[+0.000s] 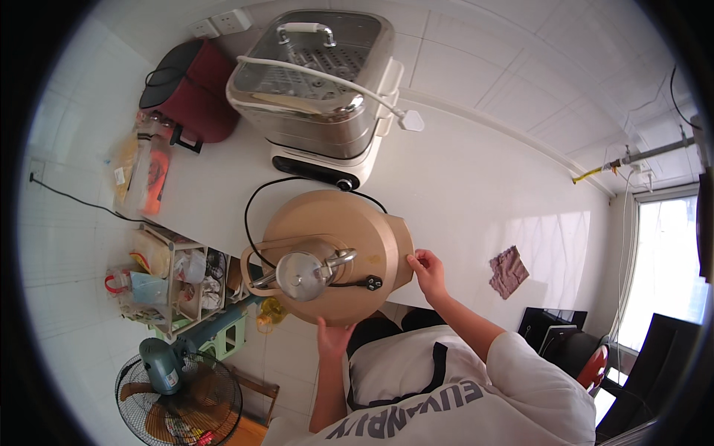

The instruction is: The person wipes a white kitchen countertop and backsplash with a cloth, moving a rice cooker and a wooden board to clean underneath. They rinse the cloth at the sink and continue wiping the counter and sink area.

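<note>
A round beige electric cooking appliance (340, 217) is at the front of the white counter, its lower rim over the counter edge. My left hand (334, 339) supports that rim from below, fingers partly hidden underneath. The fingers of my right hand (428, 272) grip the angular tab on the appliance's right side. On its lid rests a small shiny pot (304, 276) with a rounded top and curved metal handle. Beside the pot lies a black three-pin plug (374, 282). Its dark cord loops behind the appliance, and a beige loop handle (254, 267) projects at the left.
Behind stands a steel electric steamer (323, 128) with a white cord over its glass lid. A dark red appliance (201, 89) is to its left. A brown cloth (509, 272) lies at right. Below left are a loaded shelf rack (170, 284) and a fan (178, 390).
</note>
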### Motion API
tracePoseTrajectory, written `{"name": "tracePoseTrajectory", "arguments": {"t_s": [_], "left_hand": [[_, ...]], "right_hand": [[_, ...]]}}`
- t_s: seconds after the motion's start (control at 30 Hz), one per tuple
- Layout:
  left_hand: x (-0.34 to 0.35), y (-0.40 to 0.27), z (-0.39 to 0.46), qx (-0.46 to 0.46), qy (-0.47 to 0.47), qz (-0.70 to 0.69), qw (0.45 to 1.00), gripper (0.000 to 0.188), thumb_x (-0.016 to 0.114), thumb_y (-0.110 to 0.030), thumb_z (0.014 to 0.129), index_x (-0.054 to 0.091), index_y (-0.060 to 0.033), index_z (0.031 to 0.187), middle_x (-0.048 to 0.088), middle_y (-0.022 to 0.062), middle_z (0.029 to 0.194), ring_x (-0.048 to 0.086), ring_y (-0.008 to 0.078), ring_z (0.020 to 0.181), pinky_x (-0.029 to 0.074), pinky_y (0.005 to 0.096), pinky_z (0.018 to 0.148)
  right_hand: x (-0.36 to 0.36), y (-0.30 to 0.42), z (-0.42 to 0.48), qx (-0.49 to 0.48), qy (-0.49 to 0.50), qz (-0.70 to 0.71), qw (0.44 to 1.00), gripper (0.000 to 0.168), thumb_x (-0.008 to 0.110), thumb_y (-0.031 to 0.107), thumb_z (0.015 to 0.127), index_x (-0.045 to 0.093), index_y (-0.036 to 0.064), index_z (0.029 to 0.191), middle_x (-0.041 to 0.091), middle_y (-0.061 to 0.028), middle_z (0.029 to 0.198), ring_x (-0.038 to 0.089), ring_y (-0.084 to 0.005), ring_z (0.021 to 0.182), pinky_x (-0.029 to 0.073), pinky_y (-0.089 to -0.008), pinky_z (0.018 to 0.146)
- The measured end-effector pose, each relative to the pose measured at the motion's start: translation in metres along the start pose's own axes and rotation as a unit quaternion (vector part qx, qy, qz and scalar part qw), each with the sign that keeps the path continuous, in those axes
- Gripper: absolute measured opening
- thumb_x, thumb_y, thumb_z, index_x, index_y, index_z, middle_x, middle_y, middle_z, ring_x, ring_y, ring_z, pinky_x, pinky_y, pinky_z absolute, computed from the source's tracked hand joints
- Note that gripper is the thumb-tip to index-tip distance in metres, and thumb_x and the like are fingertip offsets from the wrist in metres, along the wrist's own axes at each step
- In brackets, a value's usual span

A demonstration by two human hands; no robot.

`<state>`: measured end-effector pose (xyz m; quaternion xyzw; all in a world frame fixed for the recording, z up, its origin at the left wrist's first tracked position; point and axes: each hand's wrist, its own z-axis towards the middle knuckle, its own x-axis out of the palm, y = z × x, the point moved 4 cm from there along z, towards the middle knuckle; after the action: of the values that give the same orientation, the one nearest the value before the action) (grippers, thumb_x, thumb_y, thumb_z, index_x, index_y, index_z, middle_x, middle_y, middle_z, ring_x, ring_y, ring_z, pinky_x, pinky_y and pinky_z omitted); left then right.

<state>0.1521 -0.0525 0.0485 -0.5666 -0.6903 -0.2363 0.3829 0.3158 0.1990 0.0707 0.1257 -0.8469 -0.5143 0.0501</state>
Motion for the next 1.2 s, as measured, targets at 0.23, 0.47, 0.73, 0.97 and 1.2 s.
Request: {"name": "tracePoseTrajectory", "arguments": {"t_s": [0.23, 0.47, 0.73, 0.97, 1.2], "left_hand": [[-0.027, -0.059, 0.001, -0.007, -0.094, 0.249, 0.964, 0.051, 0.055, -0.038, 0.095, 0.041, -0.0139, 0.138, 0.045, 0.0050, 0.141, 0.042, 0.0260, 0.129, 0.035, 0.0479, 0.106], [0.002, -0.024, -0.005, -0.045, -0.143, 0.261, 0.954, 0.037, 0.058, -0.024, 0.095, 0.048, -0.0142, 0.129, 0.053, 0.0028, 0.130, 0.049, 0.0223, 0.121, 0.043, 0.0459, 0.098], [0.041, 0.064, 0.008, -0.178, -0.111, 0.276, 0.938, 0.039, 0.059, -0.024, 0.094, 0.047, -0.0138, 0.129, 0.047, 0.0020, 0.135, 0.043, 0.0229, 0.128, 0.036, 0.0573, 0.104], [0.069, 0.189, 0.057, -0.303, -0.022, 0.368, 0.879, 0.051, 0.066, -0.022, 0.090, 0.040, -0.0115, 0.133, 0.045, 0.0057, 0.138, 0.045, 0.0223, 0.127, 0.042, 0.0479, 0.100], [0.118, 0.229, 0.115, -0.316, 0.059, 0.416, 0.851, 0.066, 0.069, -0.019, 0.087, 0.031, -0.0090, 0.141, 0.051, 0.0072, 0.132, 0.057, 0.0212, 0.115, 0.046, 0.0399, 0.097]], "right_hand": [[-0.008, 0.006, 0.009, -0.055, 0.009, -0.023, 0.998, 0.022, 0.071, 0.019, 0.085, 0.061, 0.000, 0.092, 0.063, -0.0034, 0.082, 0.061, -0.0124, 0.074, 0.049, -0.0272, 0.066], [-0.042, 0.006, 0.042, -0.025, -0.002, -0.051, 0.998, 0.025, 0.070, 0.024, 0.086, 0.063, 0.000, 0.091, 0.066, -0.0060, 0.078, 0.060, -0.0125, 0.071, 0.049, -0.0283, 0.060], [-0.107, 0.026, 0.092, -0.043, -0.016, -0.104, 0.994, 0.026, 0.069, 0.025, 0.086, 0.066, 0.000, 0.091, 0.065, -0.0044, 0.077, 0.057, -0.0094, 0.069, 0.047, -0.0255, 0.061], [-0.248, 0.050, 0.193, -0.055, -0.031, -0.186, 0.981, 0.031, 0.061, 0.030, 0.093, 0.068, 0.000, 0.100, 0.066, -0.0002, 0.084, 0.056, -0.0071, 0.076, 0.045, -0.0221, 0.069], [-0.349, 0.098, 0.260, -0.079, -0.173, -0.147, 0.971, 0.035, 0.062, 0.031, 0.092, 0.066, 0.000, 0.108, 0.066, -0.0008, 0.085, 0.056, -0.0083, 0.074, 0.045, -0.0229, 0.067]]}}
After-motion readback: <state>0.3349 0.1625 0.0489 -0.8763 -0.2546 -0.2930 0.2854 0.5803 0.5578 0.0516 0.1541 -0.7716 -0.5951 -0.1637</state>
